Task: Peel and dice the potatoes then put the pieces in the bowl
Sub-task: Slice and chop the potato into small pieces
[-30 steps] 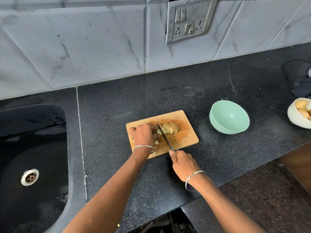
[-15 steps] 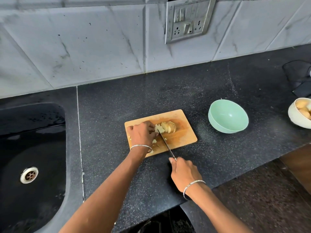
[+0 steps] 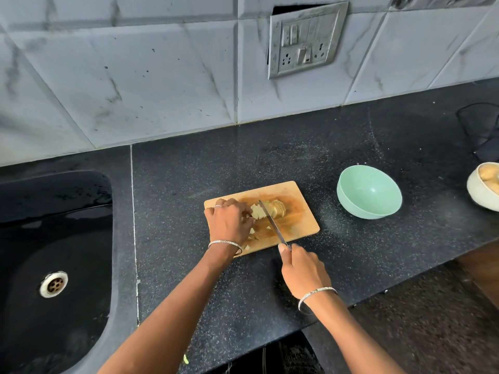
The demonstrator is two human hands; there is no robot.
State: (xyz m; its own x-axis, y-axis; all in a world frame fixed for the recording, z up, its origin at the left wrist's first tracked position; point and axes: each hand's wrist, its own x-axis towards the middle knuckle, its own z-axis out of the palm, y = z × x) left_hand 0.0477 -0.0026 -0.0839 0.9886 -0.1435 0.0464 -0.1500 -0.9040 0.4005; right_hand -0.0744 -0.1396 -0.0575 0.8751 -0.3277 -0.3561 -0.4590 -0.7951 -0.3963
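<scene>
A peeled potato (image 3: pixel 266 211) lies in the middle of a wooden cutting board (image 3: pixel 298 211) on a dark speckled counter. My left hand (image 3: pixel 228 222) rests on the left part of the board, fingers curled over the potato's left end to pin it down. My right hand (image 3: pixel 302 268), just off the board's near edge, is wrapped round the handle of a knife (image 3: pixel 271 222), whose blade slants across the potato. I judge the potato to be firm and dense, not fragile, yet slick with starch now that the skin is gone, so it could skid under the blade. The best hold is on the end left of the blade, fingertips tucked back from the edge. The flesh is pale yellow. To the right of the blade it is already cut into thin slices that lean together like a fanned deck. A few small, light pieces (image 3: pixel 252 231) lie loose on the near part of the board beside my left wrist. An empty mint-green bowl (image 3: pixel 359 211) waits to the right of the board, apart from it.
</scene>
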